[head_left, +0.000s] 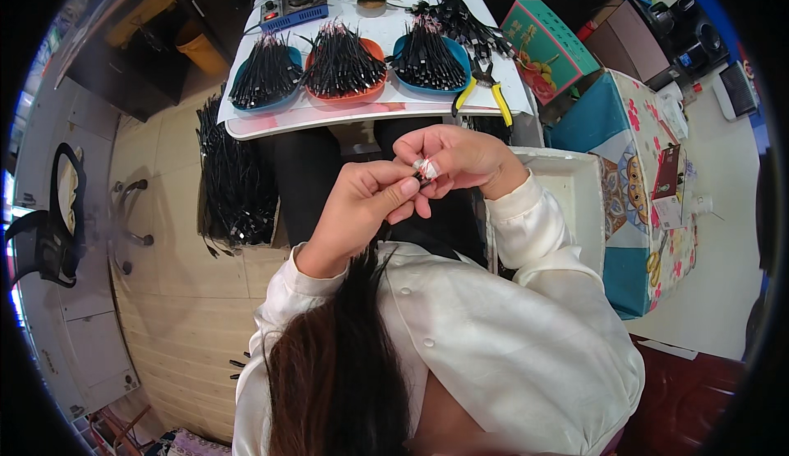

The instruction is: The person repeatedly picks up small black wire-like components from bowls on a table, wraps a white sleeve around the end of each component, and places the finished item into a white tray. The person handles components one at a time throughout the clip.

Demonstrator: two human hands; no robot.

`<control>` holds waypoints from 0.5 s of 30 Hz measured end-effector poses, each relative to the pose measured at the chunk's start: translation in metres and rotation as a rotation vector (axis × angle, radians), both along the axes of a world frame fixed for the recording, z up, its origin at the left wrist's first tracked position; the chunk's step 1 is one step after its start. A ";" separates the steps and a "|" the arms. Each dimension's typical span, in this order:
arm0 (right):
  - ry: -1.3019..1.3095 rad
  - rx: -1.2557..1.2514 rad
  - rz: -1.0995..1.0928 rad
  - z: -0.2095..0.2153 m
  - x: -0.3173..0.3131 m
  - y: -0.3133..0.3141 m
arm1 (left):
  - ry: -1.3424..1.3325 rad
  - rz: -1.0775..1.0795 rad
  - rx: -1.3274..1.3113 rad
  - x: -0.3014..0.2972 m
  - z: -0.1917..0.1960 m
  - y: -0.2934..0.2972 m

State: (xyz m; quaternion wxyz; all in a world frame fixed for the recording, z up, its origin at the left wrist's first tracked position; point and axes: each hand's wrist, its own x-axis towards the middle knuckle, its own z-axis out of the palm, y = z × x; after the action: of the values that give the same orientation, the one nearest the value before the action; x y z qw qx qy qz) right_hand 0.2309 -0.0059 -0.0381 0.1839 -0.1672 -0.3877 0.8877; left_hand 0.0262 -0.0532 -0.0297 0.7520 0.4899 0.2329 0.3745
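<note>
Pinches a small black piece (422, 180) between thumb and forefinger of the left hand (357, 201), fingers curled nearly closed. Draws thumb and fingertips of the right hand (462, 158) together on a small white-and-red piece (429, 166), just beside the black one. Cannot tell the exact nature of either piece, both being too small and partly covered. Holds both above the lap, short of the near edge of the table (283, 124). Shows on the table, left to right, a blue bowl (269, 108), an orange bowl (360, 94) and a second blue bowl (450, 88), each heaped with black cables (341, 61). Shows yellow-handled pliers (501, 104), handles spread, near the second blue bowl. Includes a green box (546, 49) farther right.
</note>
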 end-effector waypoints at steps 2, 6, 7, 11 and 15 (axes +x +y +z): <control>0.042 -0.029 -0.005 -0.002 -0.001 0.000 | -0.033 -0.020 -0.039 -0.001 0.000 0.002; 0.093 -0.053 -0.042 -0.007 -0.004 -0.003 | -0.076 -0.054 -0.086 -0.004 -0.002 0.003; 0.092 -0.042 -0.047 -0.007 -0.004 -0.004 | -0.087 -0.058 -0.088 -0.004 -0.002 0.003; 0.034 -0.001 -0.274 -0.003 -0.003 -0.012 | -0.100 0.050 -0.028 -0.001 -0.005 0.005; 0.017 0.145 -0.387 0.005 0.000 -0.024 | -0.044 0.136 0.013 0.001 -0.004 0.005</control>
State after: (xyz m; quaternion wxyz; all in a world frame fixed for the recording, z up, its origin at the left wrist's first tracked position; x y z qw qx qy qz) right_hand 0.2311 -0.0294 -0.0329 0.3658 -0.2174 -0.4097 0.8069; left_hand 0.0271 -0.0485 -0.0335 0.7265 0.4695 0.2466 0.4370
